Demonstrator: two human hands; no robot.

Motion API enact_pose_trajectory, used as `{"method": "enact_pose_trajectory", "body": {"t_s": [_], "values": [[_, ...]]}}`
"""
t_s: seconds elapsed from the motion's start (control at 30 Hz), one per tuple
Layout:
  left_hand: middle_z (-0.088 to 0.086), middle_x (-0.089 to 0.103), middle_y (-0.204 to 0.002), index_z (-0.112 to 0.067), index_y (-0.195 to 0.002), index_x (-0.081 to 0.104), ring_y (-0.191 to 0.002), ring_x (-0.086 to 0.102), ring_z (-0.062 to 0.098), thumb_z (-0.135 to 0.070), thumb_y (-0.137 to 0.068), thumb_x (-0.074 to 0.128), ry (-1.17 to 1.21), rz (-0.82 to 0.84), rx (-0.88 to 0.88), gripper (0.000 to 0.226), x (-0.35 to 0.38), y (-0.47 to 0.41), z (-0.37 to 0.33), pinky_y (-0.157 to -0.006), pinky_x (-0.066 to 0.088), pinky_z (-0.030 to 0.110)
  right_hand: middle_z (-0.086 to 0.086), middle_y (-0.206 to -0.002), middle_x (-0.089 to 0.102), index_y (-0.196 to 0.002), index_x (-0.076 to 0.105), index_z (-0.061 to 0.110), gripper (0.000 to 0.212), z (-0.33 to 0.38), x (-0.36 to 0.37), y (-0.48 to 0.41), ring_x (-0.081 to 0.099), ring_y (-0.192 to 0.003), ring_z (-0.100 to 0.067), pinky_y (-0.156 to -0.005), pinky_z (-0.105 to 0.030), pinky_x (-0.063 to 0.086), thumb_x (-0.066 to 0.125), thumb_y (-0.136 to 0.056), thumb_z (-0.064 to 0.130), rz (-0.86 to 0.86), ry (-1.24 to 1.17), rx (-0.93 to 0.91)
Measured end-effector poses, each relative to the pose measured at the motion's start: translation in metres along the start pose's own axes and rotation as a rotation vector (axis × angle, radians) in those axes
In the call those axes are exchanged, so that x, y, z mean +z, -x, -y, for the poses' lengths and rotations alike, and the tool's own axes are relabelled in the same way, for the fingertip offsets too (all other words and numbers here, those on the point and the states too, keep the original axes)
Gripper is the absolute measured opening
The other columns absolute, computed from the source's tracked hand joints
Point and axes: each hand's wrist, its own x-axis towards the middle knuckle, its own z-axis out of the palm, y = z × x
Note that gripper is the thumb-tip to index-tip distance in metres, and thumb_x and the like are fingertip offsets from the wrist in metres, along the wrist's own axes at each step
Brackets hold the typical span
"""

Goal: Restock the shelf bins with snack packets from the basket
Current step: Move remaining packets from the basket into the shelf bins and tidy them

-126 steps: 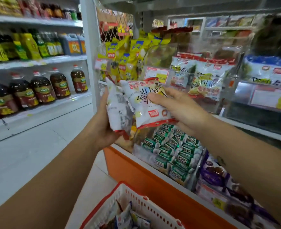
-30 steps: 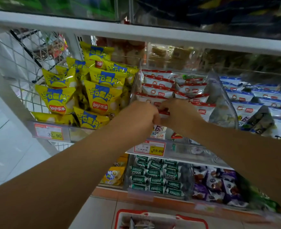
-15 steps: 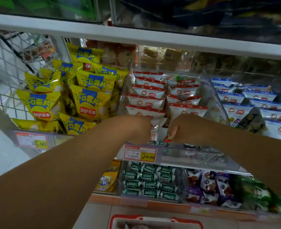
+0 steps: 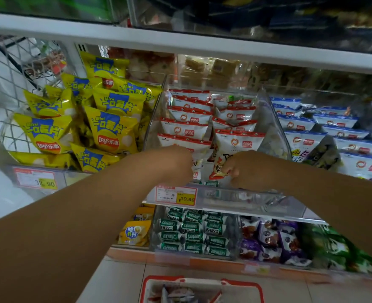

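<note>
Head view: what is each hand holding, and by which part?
Right hand pinches a red-and-white packet by its lower edge. Left hand: fingers hidden, cannot tell.

Glossy plastic packets [image 4: 238,143] fill a clear plastic bin [image 4: 274,125].

White snack packets [image 4: 184,127] with red top seams are stood upright in two rows inside the clear shelf bin [image 4: 270,127]. The front right packet [image 4: 237,144] is pinched at its lower edge by the right hand [image 4: 252,169]. Further packets [image 4: 176,295] are piled in the red-rimmed basket [image 4: 144,287] below.
</note>
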Motion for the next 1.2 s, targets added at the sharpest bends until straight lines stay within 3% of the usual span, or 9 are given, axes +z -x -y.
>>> {"method": "enact_pose_trajectory", "body": {"t_s": [0.1, 0.23, 0.47, 0.67, 0.77, 0.87, 0.97, 1.07, 1.2], "values": [[0.005, 0.057, -0.113, -0.007, -0.129, 0.060, -0.085, 0.054, 0.017, -0.016, -0.101, 0.041, 0.211, -0.127, 0.034, 0.035, -0.003, 0.020, -0.002, -0.067, 0.045, 0.024, 0.001, -0.134, 0.057, -0.128, 0.061, 0.019, 0.034, 0.003, -0.007, 0.014, 0.053, -0.121, -0.021, -0.096, -0.032, 0.047, 0.050, -0.097, 0.026, -0.129, -0.078, -0.047], [-0.004, 0.063, -0.128, -0.025, -0.131, 0.059, -0.110, 0.060, 0.013, -0.022, -0.102, 0.045, 0.569, -0.554, 0.079, 0.033, 0.010, 0.077, -0.010, -0.082, 0.045, 0.020, 0.020, -0.094, 0.063, -0.111, 0.063, 0.037, 0.021, 0.030, -0.009, 0.057, 0.061, -0.094, -0.007, -0.071, -0.018, 0.045, 0.052, -0.094, 0.033, -0.476, -0.257, -0.089], [-0.016, 0.070, -0.093, -0.029, -0.105, 0.065, -0.084, 0.067, 0.002, -0.015, -0.097, 0.054, 0.988, -0.872, -0.098, 0.020, 0.110, 0.138, -0.032, -0.077, 0.054, 0.021, 0.020, -0.086, 0.061, -0.106, 0.068, 0.030, 0.017, 0.082, 0.074, 0.097, 0.060, -0.078, -0.005, -0.080, -0.030, 0.055, 0.061, -0.091, 0.034, -0.265, -0.528, -0.341], [-0.007, 0.071, -0.096, -0.025, -0.107, 0.069, -0.083, 0.066, 0.011, -0.016, -0.096, 0.056, 0.997, -0.731, -0.492, 0.020, 0.222, 0.129, -0.080, -0.076, 0.052, 0.027, -0.001, -0.106, 0.068, -0.119, 0.061, 0.023, 0.025, 0.078, 0.181, 0.081, 0.064, -0.093, -0.018, -0.080, -0.033, 0.051, 0.056, -0.095, 0.028, 0.071, -0.400, -0.481], [-0.004, 0.069, -0.103, -0.026, -0.112, 0.067, -0.085, 0.066, 0.016, -0.019, -0.097, 0.053, 1.077, -0.585, -0.673, 0.022, 0.281, 0.124, -0.109, -0.073, 0.047, 0.024, -0.015, -0.111, 0.067, -0.115, 0.063, 0.013, 0.027, 0.061, 0.232, 0.069, 0.062, -0.099, -0.035, -0.086, -0.048, 0.053, 0.053, -0.097, 0.030, 0.199, -0.336, -0.460], [-0.004, 0.067, -0.106, -0.025, -0.116, 0.066, -0.082, 0.063, 0.017, -0.020, -0.098, 0.051, 1.165, -0.520, -0.807, 0.025, 0.332, 0.128, -0.139, -0.068, 0.045, 0.021, -0.003, -0.111, 0.068, -0.112, 0.068, 0.018, 0.025, 0.050, 0.272, 0.057, 0.064, -0.095, -0.023, -0.084, -0.041, 0.055, 0.058, -0.093, 0.031, 0.270, -0.298, -0.474], [-0.005, 0.066, -0.109, -0.025, -0.118, 0.066, -0.084, 0.066, 0.013, -0.021, -0.099, 0.048, 1.250, -0.506, -0.904, 0.026, 0.381, 0.132, -0.160, -0.065, 0.050, 0.022, 0.000, -0.110, 0.069, -0.108, 0.070, 0.019, 0.022, 0.047, 0.314, 0.045, 0.064, -0.094, -0.019, -0.081, -0.035, 0.055, 0.060, -0.091, 0.029, 0.321, -0.272, -0.467], [0.001, 0.068, -0.101, -0.026, -0.118, 0.064, -0.076, 0.066, 0.017, -0.017, -0.100, 0.039, 1.257, -0.404, -0.962, 0.031, 0.431, 0.125, -0.175, -0.059, 0.052, 0.027, -0.014, -0.104, 0.070, -0.102, 0.069, 0.005, 0.027, 0.049, 0.362, 0.030, 0.064, -0.095, -0.035, -0.077, -0.041, 0.055, 0.058, -0.089, 0.027, 0.389, -0.219, -0.459], [0.006, 0.066, -0.114, -0.017, -0.125, 0.061, -0.086, 0.064, 0.017, -0.012, -0.101, 0.036, 1.090, -0.256, -0.905, 0.035, 0.491, 0.100, -0.185, -0.066, 0.054, 0.024, -0.023, -0.076, 0.049, -0.078, 0.057, -0.001, 0.022, 0.047, 0.431, 0.005, 0.048, -0.067, -0.038, -0.058, -0.039, 0.039, 0.053, -0.090, 0.017, 0.459, -0.115, -0.464]]}}
